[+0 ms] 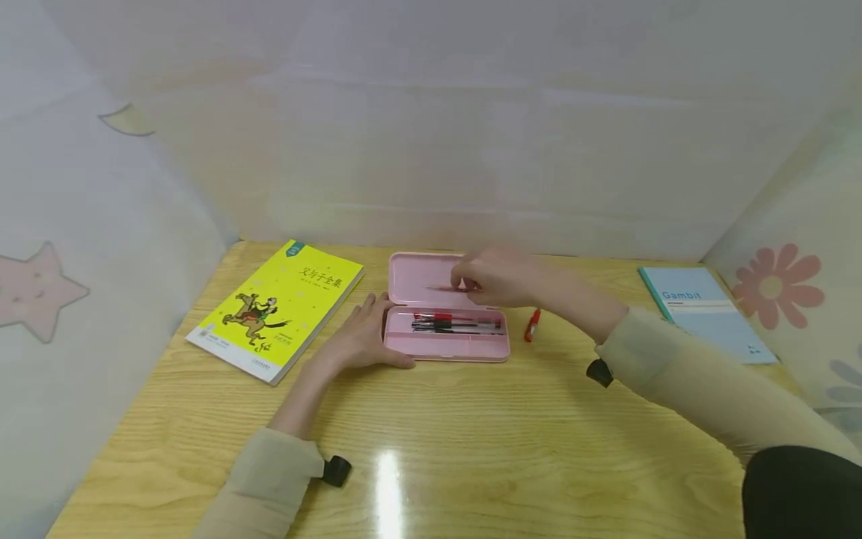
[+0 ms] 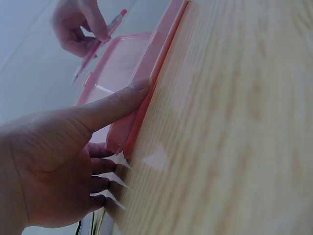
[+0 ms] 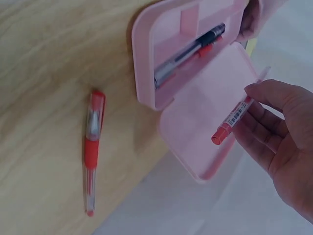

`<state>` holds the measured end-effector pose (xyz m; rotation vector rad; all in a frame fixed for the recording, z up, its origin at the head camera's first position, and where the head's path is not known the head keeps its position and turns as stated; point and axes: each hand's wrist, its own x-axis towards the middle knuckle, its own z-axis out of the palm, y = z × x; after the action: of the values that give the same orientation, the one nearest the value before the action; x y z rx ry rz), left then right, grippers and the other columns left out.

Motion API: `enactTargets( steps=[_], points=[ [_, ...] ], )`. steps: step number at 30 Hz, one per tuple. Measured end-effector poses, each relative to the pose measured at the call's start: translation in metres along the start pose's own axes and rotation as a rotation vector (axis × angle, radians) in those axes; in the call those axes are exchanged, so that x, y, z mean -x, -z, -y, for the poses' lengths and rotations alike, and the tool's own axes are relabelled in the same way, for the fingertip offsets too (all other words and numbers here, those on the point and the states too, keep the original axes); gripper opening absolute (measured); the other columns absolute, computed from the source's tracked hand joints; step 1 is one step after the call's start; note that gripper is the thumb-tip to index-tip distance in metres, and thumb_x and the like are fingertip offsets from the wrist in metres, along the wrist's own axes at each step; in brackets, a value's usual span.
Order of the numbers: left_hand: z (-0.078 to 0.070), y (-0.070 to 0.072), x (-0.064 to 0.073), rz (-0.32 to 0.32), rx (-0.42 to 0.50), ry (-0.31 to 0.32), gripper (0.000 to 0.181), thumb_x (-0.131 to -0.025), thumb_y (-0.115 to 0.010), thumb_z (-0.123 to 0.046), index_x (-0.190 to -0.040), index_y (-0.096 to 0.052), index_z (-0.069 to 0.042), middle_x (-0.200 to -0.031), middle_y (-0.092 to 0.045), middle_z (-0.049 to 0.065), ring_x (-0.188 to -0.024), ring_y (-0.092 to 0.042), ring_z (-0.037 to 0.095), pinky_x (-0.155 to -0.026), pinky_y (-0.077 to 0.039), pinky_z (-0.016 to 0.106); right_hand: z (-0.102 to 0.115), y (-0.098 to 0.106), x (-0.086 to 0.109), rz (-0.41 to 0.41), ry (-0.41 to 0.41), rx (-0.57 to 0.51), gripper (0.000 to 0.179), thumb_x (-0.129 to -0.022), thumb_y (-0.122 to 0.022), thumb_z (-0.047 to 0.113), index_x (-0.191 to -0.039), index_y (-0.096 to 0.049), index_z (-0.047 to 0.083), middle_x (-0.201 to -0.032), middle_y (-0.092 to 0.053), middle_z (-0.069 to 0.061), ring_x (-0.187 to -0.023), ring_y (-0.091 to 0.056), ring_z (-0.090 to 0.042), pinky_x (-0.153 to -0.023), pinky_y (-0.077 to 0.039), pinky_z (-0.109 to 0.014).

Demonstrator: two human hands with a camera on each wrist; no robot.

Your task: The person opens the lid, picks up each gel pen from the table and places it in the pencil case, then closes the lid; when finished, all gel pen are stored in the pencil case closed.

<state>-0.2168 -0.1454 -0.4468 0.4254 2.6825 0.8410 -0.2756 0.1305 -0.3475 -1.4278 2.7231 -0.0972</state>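
Note:
A pink pencil case (image 1: 431,346) lies with its lid (image 1: 412,278) swung back toward the wall. My left hand (image 1: 360,335) holds the case's left end, thumb along the front wall and fingers around the side. Over the lid, my right hand (image 1: 505,278) pinches a red-ended pen (image 3: 237,115) with a barcode label between thumb and fingers. Inside the case's rear compartment are a black pen (image 3: 190,51) and a red-gripped pen (image 1: 431,317). Another red pen (image 3: 91,152), with a clear barrel, lies on the table right of the case.
To the left lies a yellow book (image 1: 283,307) with a cartoon horse rider on its cover. A pale blue notebook (image 1: 707,311) sits at the table's right edge. A white wall sheet (image 1: 471,150) stands behind the wooden table (image 1: 485,442).

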Motion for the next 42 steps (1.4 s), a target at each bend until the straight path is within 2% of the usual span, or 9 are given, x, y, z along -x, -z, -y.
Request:
enactTargets(
  steps=[6, 11, 20, 26, 30, 35, 39, 42],
  points=[
    [-0.002, -0.003, -0.003, 0.014, -0.004, 0.003, 0.116, -0.071, -0.090, -0.055, -0.158, -0.027, -0.011, -0.172, -0.014, 0.023, -0.161, -0.003, 0.046, -0.132, -0.010, 0.061, 0.005, -0.022, -0.007, 0.055, -0.062, 0.009, 0.012, -0.093, -0.073, 0.019, -0.105, -0.075, 0.016, -0.091, -0.070, 0.000, -0.081, -0.061, -0.015, -0.072, -0.055, -0.031],
    [-0.001, -0.001, -0.004, 0.008, -0.009, 0.013, 0.117, -0.071, -0.089, -0.055, -0.159, -0.026, -0.012, -0.173, -0.013, 0.022, -0.161, -0.003, 0.046, -0.131, -0.011, 0.062, 0.004, -0.033, -0.012, 0.037, -0.063, 0.022, 0.010, -0.094, -0.075, 0.027, -0.101, -0.075, 0.020, -0.087, -0.069, 0.003, -0.077, -0.061, -0.012, -0.068, -0.053, -0.030],
    [0.000, 0.002, 0.000, -0.002, -0.005, 0.024, 0.117, -0.070, -0.090, -0.055, -0.159, -0.026, -0.014, -0.173, -0.013, 0.019, -0.162, -0.002, 0.043, -0.133, -0.009, 0.060, 0.006, -0.045, -0.018, 0.036, -0.034, 0.014, 0.009, -0.092, -0.075, 0.016, -0.100, -0.075, 0.017, -0.089, -0.071, 0.002, -0.080, -0.063, -0.013, -0.071, -0.055, -0.033],
    [0.000, 0.003, 0.001, -0.014, -0.016, 0.011, 0.118, -0.070, -0.091, -0.054, -0.159, -0.027, -0.011, -0.172, -0.015, 0.022, -0.161, -0.004, 0.045, -0.133, -0.009, 0.060, 0.010, -0.050, -0.016, 0.040, -0.040, 0.014, 0.013, -0.092, -0.075, 0.014, -0.105, -0.076, 0.017, -0.092, -0.071, 0.002, -0.081, -0.063, -0.015, -0.076, -0.057, -0.035],
    [-0.001, 0.004, 0.001, -0.018, -0.024, 0.003, 0.116, -0.070, -0.091, -0.054, -0.158, -0.028, -0.009, -0.171, -0.017, 0.024, -0.161, -0.006, 0.046, -0.132, -0.010, 0.059, 0.007, -0.052, -0.014, 0.014, -0.026, -0.018, 0.014, -0.093, -0.074, 0.014, -0.107, -0.077, 0.015, -0.092, -0.072, 0.000, -0.082, -0.064, -0.015, -0.077, -0.058, -0.035],
    [-0.002, 0.003, 0.001, -0.020, -0.021, -0.003, 0.115, -0.071, -0.091, -0.053, -0.157, -0.030, -0.009, -0.171, -0.018, 0.023, -0.161, -0.006, 0.045, -0.133, -0.010, 0.059, -0.006, -0.046, -0.001, -0.091, -0.048, -0.118, 0.015, -0.096, -0.070, 0.012, -0.110, -0.077, 0.013, -0.097, -0.074, -0.002, -0.083, -0.065, -0.015, -0.077, -0.058, -0.034],
    [-0.003, 0.003, 0.002, -0.026, -0.019, -0.006, 0.115, -0.070, -0.091, -0.052, -0.157, -0.030, -0.008, -0.171, -0.019, 0.024, -0.161, -0.007, 0.045, -0.133, -0.010, 0.058, -0.020, -0.034, 0.023, -0.177, -0.116, -0.213, 0.021, -0.097, -0.067, 0.008, -0.117, -0.075, 0.010, -0.107, -0.076, -0.006, -0.092, -0.070, -0.018, -0.081, -0.061, -0.037],
    [-0.002, 0.003, 0.002, -0.031, -0.015, -0.001, 0.115, -0.070, -0.091, -0.051, -0.157, -0.029, -0.008, -0.171, -0.019, 0.023, -0.161, -0.007, 0.045, -0.133, -0.010, 0.058, -0.031, -0.026, 0.042, -0.223, -0.167, -0.277, 0.023, -0.097, -0.068, 0.006, -0.120, -0.074, 0.008, -0.110, -0.075, -0.008, -0.100, -0.071, -0.023, -0.089, -0.061, -0.043]
  ],
)
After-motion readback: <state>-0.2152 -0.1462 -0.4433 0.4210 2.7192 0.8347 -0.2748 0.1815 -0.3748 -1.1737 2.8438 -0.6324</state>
